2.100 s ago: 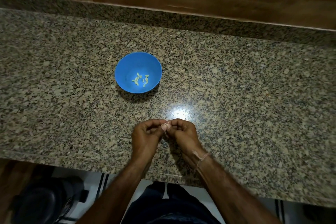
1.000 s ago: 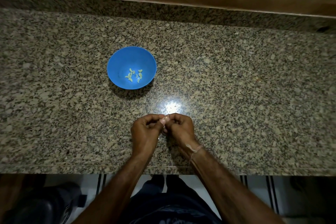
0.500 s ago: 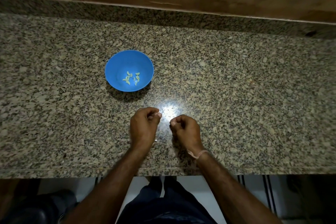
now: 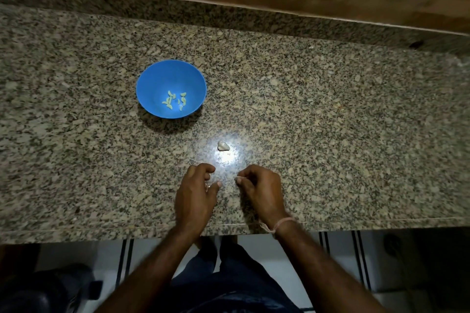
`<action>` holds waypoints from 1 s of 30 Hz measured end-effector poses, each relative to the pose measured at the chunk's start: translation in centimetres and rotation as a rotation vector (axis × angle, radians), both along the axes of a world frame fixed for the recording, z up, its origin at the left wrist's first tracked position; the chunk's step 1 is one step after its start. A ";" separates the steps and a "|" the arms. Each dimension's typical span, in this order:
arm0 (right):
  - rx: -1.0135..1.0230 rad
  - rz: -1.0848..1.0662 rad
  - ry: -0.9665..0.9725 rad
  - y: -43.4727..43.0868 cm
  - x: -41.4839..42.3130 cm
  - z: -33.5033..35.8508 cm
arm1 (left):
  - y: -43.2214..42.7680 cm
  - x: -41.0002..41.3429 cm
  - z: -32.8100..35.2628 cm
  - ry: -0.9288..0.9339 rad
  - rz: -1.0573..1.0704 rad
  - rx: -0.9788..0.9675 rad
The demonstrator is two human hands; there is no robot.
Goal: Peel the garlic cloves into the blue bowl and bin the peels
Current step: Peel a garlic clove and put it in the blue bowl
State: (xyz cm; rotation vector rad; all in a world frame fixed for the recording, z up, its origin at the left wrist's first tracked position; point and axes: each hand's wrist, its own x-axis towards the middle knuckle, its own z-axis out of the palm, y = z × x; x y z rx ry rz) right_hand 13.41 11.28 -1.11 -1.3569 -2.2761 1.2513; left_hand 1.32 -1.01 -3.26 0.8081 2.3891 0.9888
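The right hand point(image 4: 259, 190) is pinching a thin pale strip of peel point(image 4: 239, 178) between thumb and fingertip, low over the table point(image 4: 330, 134) near its front edge. The left hand point(image 4: 195, 190) is sitting just beside it with its fingers curled inward. Whether anything is lying inside that curl I cannot tell, since the fingers are hiding the palm. The two hands are apart, not touching.

A pale garlic piece point(image 4: 223, 146) is lying loose on the table just beyond the hands, right in the bright glare of the lamp. The blue bowl point(image 4: 157, 79) is standing further back and to the left, well apart from the hands, with several peeled cloves point(image 4: 175, 101) resting in its bottom.

The likely trouble is coming from that loose piece. The speckled stone and the glare are making it easy to overlook, so it could get left behind, or get swept up with the waste if it is taken for skin. The strip in the right hand is light and probably sticky. It may cling to the fingers and ride along into the bowl, or flutter off the near edge to the floor. A hasty reach could also nudge the light bowl and spill the cloves.
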 end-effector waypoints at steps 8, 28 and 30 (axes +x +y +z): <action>0.099 0.077 -0.159 0.1 -1.1 0.0 | 0.1 0.3 -0.5 0.065 -0.022 -0.025; -0.834 -0.288 0.283 0.9 0.1 1.2 | 2.6 2.1 1.8 -0.343 0.109 0.109; -0.905 -0.315 0.318 0.8 0.6 1.0 | 2.8 2.4 1.8 -0.403 0.147 0.110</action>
